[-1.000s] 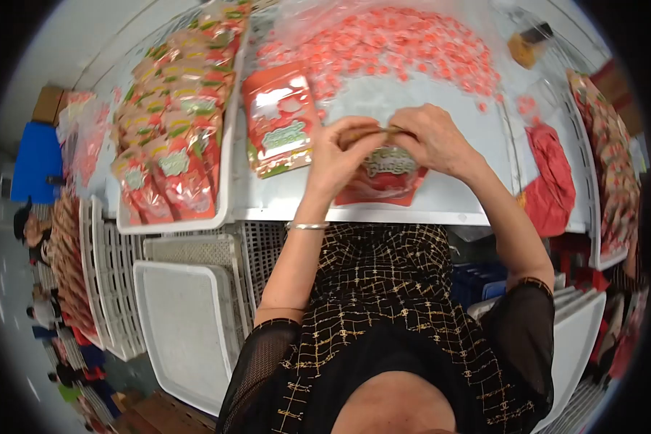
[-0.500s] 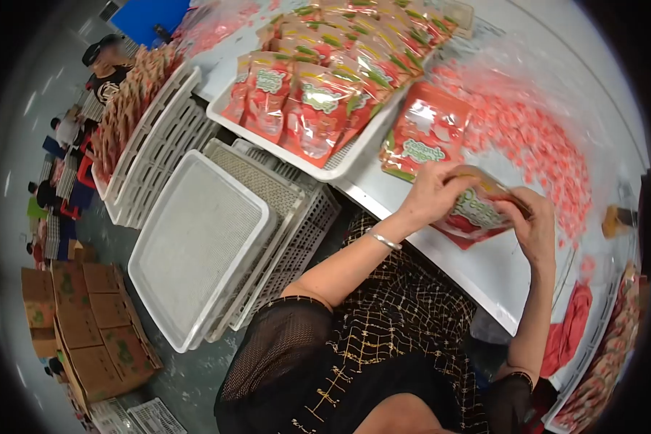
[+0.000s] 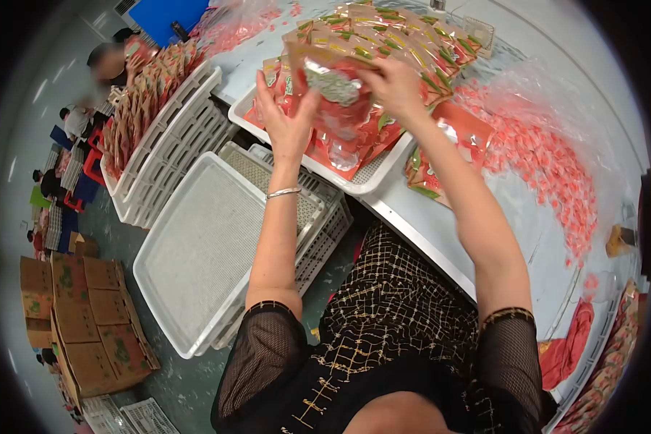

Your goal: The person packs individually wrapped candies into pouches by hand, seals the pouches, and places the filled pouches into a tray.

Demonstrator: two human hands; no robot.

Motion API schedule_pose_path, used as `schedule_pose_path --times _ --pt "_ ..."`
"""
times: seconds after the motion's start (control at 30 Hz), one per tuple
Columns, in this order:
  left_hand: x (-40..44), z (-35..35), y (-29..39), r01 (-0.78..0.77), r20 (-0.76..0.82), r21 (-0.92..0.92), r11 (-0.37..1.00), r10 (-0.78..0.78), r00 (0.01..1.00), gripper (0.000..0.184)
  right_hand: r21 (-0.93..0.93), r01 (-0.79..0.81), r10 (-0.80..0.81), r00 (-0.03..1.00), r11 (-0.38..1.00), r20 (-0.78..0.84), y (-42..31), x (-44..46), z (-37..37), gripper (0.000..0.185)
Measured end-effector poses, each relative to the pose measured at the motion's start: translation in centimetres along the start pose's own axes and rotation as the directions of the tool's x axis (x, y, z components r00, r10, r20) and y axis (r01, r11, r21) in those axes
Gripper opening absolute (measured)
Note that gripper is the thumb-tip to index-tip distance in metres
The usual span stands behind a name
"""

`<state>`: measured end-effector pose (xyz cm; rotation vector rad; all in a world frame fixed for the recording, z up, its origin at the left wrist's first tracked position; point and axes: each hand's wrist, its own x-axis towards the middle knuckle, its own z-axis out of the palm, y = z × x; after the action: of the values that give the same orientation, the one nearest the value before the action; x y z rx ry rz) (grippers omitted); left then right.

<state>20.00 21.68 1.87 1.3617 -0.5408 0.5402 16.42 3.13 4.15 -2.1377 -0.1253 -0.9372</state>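
A red and tan snack pouch [image 3: 336, 112] with a pale green label is held over the tray, blurred by motion. My right hand [image 3: 398, 90] grips its upper right edge. My left hand [image 3: 286, 130], with a bangle on the wrist, is at the pouch's left side, fingers spread apart and the thumb in front of its edge. Below lies a white plastic tray [image 3: 372, 177] filled with rows of similar pouches [image 3: 383, 32]. Another pouch [image 3: 474, 126] lies flat on the table, partly hidden behind my right forearm.
Loose pink-wrapped pieces [image 3: 546, 159] and clear plastic film [image 3: 535, 90] cover the table's right side. Stacked white trays [image 3: 202, 246] stand at the table's front edge. A pouch-filled crate [image 3: 159, 145] is at left, with a person behind it. Cardboard boxes [image 3: 87, 318] stand on the floor.
Both hands have moved from the table leftward and away from me, over the tray, bringing the pouch along. My left hand's fingers have spread from their pinch on it.
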Motion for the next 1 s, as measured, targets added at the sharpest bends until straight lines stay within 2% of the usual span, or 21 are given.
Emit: schedule_pose_path --times 0.03,0.07,0.1,0.13,0.2,0.23,0.3,0.33,0.37,0.4,0.43,0.47,0.53,0.57,0.67,0.8,0.83,0.97,1.0 --pt "-0.4 -0.8 -2.2 -0.034 0.103 0.364 0.931 -0.003 0.995 0.102 -0.001 -0.079 0.078 0.996 0.997 0.033 1.6 0.5 2.7 0.019" --pt "-1.0 -1.2 -4.2 -0.106 0.201 0.67 0.735 -0.042 0.979 0.121 -0.099 -0.082 0.088 0.994 0.992 0.057 3.1 0.6 4.5 0.02" --pt "-1.5 -1.1 -5.7 -0.027 0.206 0.625 0.78 -0.131 0.97 0.137 -0.153 -0.241 0.263 0.954 0.958 0.145 4.2 0.3 6.1 0.022" --pt "-2.1 -0.9 -6.0 -0.051 0.236 0.733 0.678 -0.184 0.954 0.138 -0.069 -0.213 0.223 0.941 0.975 0.254 5.4 -0.2 7.3 0.031" --pt "-2.7 -1.2 -7.9 -0.111 0.309 0.811 0.574 -0.26 0.915 0.142 0.115 -0.067 0.067 0.998 0.991 0.005 4.5 -2.1 7.5 0.045" --pt "-2.5 -1.2 -8.0 -0.118 0.318 0.806 0.58 -0.256 0.913 0.142 0.126 -0.216 0.212 0.976 0.968 0.043 2.5 -2.9 5.9 0.053" --pt "-1.9 -1.3 -8.1 -0.048 0.352 0.824 0.565 -0.442 0.825 0.147 -0.156 -0.01 -0.016 0.986 0.988 -0.163 1.5 -5.8 2.4 0.055" --pt "-1.8 -1.9 -9.3 -0.047 0.35 0.819 0.571 -0.434 0.83 0.147 -0.231 0.002 0.013 0.998 0.973 0.064 1.9 -7.8 0.7 0.053" --pt "-1.7 -2.8 -11.5 -0.088 0.432 0.756 0.648 -0.394 0.811 0.149 -0.3 0.025 0.062 0.959 0.954 0.277 2.5 -10.1 -0.5 0.051" --pt "-1.9 -3.2 -12.7 -0.13 0.515 0.687 0.715 -0.353 0.781 0.151 -0.313 0.187 -0.07 0.934 0.931 0.35 3.8 -13.3 0.2 0.047" --pt "-2.1 -1.9 -10.4 -0.109 0.496 0.718 0.688 -0.396 0.772 0.152 -0.194 0.189 -0.095 0.906 0.963 0.411 3.3 -15.3 0.5 0.048" --pt "-2.6 -1.0 -10.5 -0.112 0.498 0.723 0.682 -0.401 0.769 0.152 -0.187 0.182 -0.092 0.908 0.965 0.408 3.0 -16.6 0.8 0.048" --pt "-3.1 0.5 -10.8 -0.179 0.428 0.821 0.542 -0.377 0.821 0.148 -0.198 0.257 -0.174 0.916 0.946 0.362 3.0 -17.5 1.3 0.047" --pt "-3.0 0.7 -11.4 -0.176 0.437 0.794 0.582 -0.346 0.83 0.149 -0.116 0.187 -0.139 0.931 0.975 0.337 3.2 -17.6 2.0 0.044" --pt "-2.3 1.4 -12.5 -0.13 0.405 0.77 0.625 -0.321 0.856 0.149 -0.099 0.14 -0.1 0.938 0.985 0.331 3.7 -17.7 3.1 0.041" --pt "0.0 3.9 -14.9 -0.085 0.334 0.764 0.64 -0.279 0.9 0.151 -0.113 0.114 -0.078 0.956 0.987 0.284 3.2 -17.8 3.5 0.04" --pt "0.5 4.4 -15.2 -0.047 0.304 0.776 0.629 -0.307 0.902 0.151 -0.106 0.118 -0.087 0.961 0.987 0.264 3.2 -17.8 3.7 0.04" --pt "1.3 4.5 -15.6 -0.051 0.31 0.784 0.619 -0.319 0.896 0.152 -0.097 0.098 -0.068 0.96 0.99 0.273 2.7 -17.4 3.2 0.039" --pt "1.4 3.9 -15.4 -0.049 0.304 0.786 0.617 -0.317 0.898 0.152 -0.058 0.008 0.009 0.961 0.998 0.277 2.6 -17.0 2.9 0.046"
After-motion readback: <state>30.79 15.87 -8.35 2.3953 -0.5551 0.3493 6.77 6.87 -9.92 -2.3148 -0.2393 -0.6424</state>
